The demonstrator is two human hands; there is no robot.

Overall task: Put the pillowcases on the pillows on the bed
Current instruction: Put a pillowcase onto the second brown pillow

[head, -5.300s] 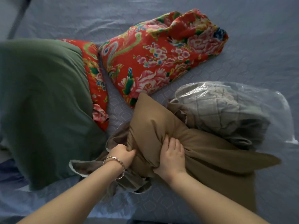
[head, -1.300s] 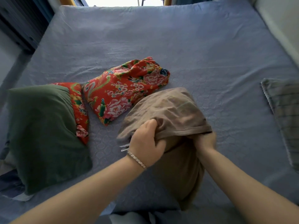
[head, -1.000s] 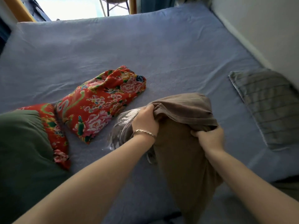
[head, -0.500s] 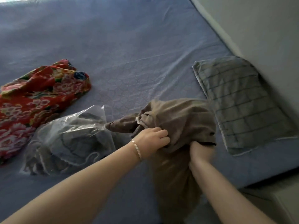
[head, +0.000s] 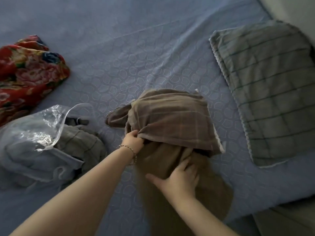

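Half pillow (head: 204,200) sleeved in pillowcase (head: 172,121). Left grip (head: 133,142) pinches pillowcase at pillow's left; right grip (head: 182,180) flat, fingers apart, on pillow. Next, likely: drag pillowcase over rest.

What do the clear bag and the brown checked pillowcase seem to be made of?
The clear bag: thin glossy plastic film; transparent, crinkled, bright glare. The brown checked pillowcase: matte woven cloth, perhaps cotton; folds softly, no shine.

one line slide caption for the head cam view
Left hand grips the brown checked pillowcase by its opening while the right hand presses the tan pillow on the blue bed.
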